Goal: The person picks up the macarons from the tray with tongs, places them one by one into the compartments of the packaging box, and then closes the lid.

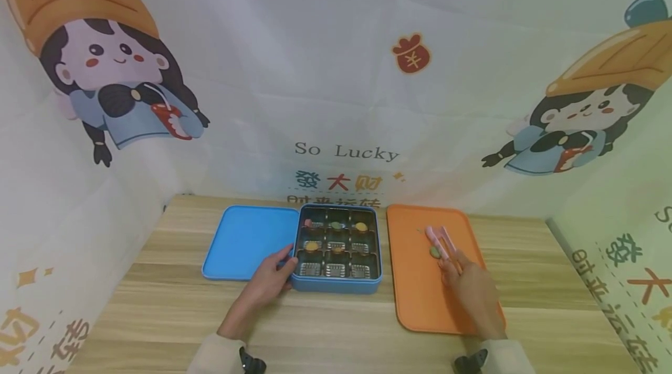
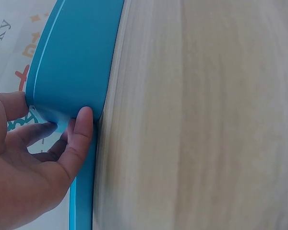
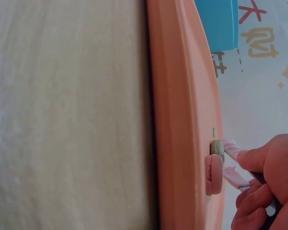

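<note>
Standing by the wooden table (image 1: 325,327), I record two pale sleeves (image 1: 210,356) at the near edge, each with a black device (image 1: 253,363) at the wrist. Right hand (image 1: 475,289): fingers wrapped about pink tongs (image 1: 438,236), whose arms stand apart. Left hand (image 1: 268,275): thumb at the rim, bent fingers against the wall, gripping the near left corner of a blue box (image 1: 336,285). The tongs point away over an orange tray (image 1: 417,304), right of the box and apart from it. On this tray, near the tips, lie a green cookie (image 1: 434,252) and a pink cookie (image 3: 214,174) just beside it. I cannot tell whether the tongs touch either. Inspected, the box has nine compartments. Middle row, left: a yellow cookie (image 1: 312,246). Far row, left to right: a pink piece (image 1: 308,223), a green piece (image 1: 336,226), a yellow piece (image 1: 361,226). A blue lid (image 1: 247,240) lies flat at the box's left. Beyond hangs a white cloth (image 1: 262,70), printed with cartoon figures (image 1: 142,111) and "So Lucky".
</note>
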`<state>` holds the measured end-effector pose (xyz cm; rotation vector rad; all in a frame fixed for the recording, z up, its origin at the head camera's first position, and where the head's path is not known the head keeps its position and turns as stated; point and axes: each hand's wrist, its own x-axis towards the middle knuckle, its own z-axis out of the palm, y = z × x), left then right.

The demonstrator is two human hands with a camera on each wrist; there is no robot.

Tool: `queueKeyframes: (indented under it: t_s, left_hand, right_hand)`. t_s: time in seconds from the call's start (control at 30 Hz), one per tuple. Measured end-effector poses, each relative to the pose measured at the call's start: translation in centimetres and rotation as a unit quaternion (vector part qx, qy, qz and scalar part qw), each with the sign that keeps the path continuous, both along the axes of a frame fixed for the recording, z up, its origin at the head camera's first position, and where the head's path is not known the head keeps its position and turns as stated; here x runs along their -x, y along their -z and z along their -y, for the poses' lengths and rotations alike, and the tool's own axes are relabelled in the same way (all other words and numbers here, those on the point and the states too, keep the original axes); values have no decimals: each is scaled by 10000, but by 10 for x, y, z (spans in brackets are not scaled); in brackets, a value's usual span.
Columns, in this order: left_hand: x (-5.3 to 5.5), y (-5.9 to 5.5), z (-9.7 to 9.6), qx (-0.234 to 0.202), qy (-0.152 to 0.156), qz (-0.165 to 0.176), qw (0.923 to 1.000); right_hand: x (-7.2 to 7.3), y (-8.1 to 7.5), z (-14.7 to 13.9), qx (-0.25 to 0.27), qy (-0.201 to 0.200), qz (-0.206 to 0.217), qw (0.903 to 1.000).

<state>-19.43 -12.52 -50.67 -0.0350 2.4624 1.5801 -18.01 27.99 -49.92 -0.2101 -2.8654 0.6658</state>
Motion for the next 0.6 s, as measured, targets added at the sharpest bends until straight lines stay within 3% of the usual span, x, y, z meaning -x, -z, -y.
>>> queueKeyframes:
  t_s: [0.6]
  left_hand:
    - [3,2,-1,-22,-57,110,9999]
  right_hand:
    - [-5,3,16,-142,39,-402,9991]
